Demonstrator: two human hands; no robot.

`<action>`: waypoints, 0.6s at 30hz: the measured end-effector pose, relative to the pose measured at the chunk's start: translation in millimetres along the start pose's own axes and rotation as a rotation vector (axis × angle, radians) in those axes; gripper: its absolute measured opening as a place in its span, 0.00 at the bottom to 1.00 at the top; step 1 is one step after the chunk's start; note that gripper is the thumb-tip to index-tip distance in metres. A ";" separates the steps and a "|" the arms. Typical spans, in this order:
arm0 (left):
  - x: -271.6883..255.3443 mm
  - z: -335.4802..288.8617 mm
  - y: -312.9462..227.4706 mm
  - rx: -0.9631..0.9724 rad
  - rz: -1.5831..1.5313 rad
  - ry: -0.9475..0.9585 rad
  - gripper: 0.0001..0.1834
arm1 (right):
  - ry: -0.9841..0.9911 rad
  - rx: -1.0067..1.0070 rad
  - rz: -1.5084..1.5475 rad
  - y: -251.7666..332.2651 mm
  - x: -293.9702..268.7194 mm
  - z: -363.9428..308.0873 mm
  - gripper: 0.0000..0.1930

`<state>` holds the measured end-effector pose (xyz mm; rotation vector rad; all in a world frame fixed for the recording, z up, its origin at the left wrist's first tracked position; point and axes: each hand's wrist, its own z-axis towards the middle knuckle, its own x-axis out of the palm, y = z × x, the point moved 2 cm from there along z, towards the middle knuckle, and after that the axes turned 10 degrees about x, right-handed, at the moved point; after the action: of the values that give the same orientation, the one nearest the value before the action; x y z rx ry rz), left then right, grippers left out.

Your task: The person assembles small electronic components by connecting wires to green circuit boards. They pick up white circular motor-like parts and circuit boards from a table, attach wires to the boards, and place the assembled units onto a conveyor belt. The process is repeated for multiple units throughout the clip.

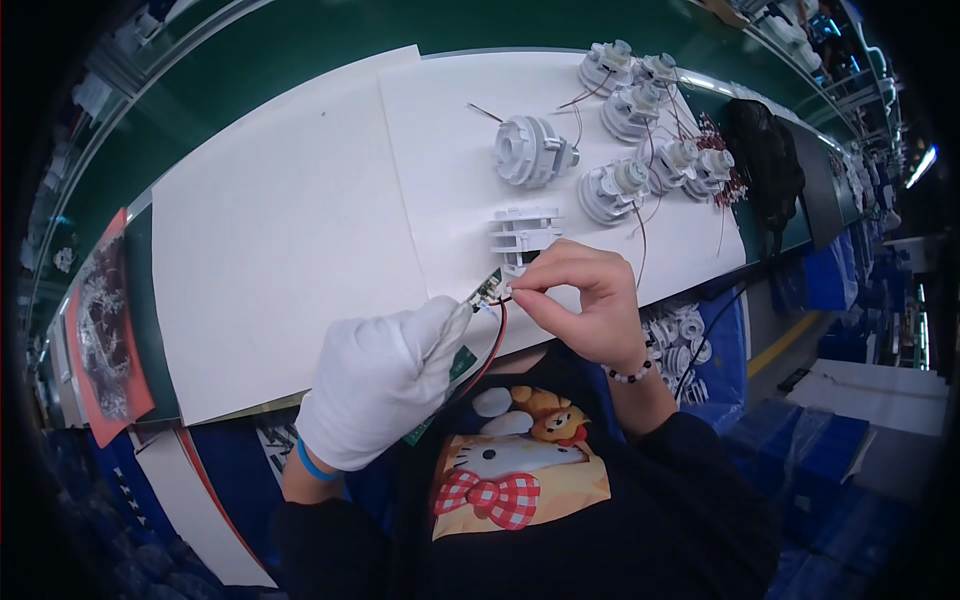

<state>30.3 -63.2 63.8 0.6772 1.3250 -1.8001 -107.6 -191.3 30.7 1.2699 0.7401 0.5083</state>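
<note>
My left hand (pixel 375 375), in a white glove, pinches a small green circuit board (pixel 487 289) between thumb and fingers. Bare, my right hand (pixel 588 300) is closed at the board's right end, thumb and forefinger pinching a small white wire connector. Red and black wires (pixel 500 338) hang from there in a curve toward my body. Just beyond my fingertips, a white ribbed plastic part (pixel 524 230) lies on the white sheet. Farther off stands a round white plastic assembly (pixel 532 152) with thin wires. Part of a larger green board (pixel 462 362) shows beside my left glove.
Several round white assemblies (pixel 612 190) with trailing wires stand at the far right of the white sheet (pixel 280 230). Beyond them are a bundle of red wires (pixel 735 180) and a black bag (pixel 765 165). A blue bin (pixel 725 350) of white parts sits below right; a bagged bundle (pixel 105 335) lies left.
</note>
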 end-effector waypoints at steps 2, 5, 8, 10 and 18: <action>0.2 0.7 -1.0 -0.053 -0.056 -0.011 0.03 | -0.008 -0.083 -0.094 2.3 -0.2 0.1 0.05; -0.2 0.8 -3.5 -0.095 -0.087 0.020 0.02 | 0.001 -0.108 -0.130 3.5 -2.3 -2.8 0.06; -0.5 0.9 -5.6 -0.095 -0.047 0.053 0.01 | 0.026 -0.056 -0.084 2.2 -5.9 -3.6 0.05; 0.0 0.6 -6.9 -0.077 0.021 0.067 0.01 | 0.031 -0.027 -0.064 1.6 -6.2 -2.8 0.05; 1.9 0.1 -11.7 0.073 0.379 0.162 0.07 | -0.039 -0.183 -0.272 11.7 -0.6 0.7 0.05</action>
<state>19.5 -62.2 68.6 1.0562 1.1443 -1.5154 -106.9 -189.4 42.3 0.9882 0.8008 0.3208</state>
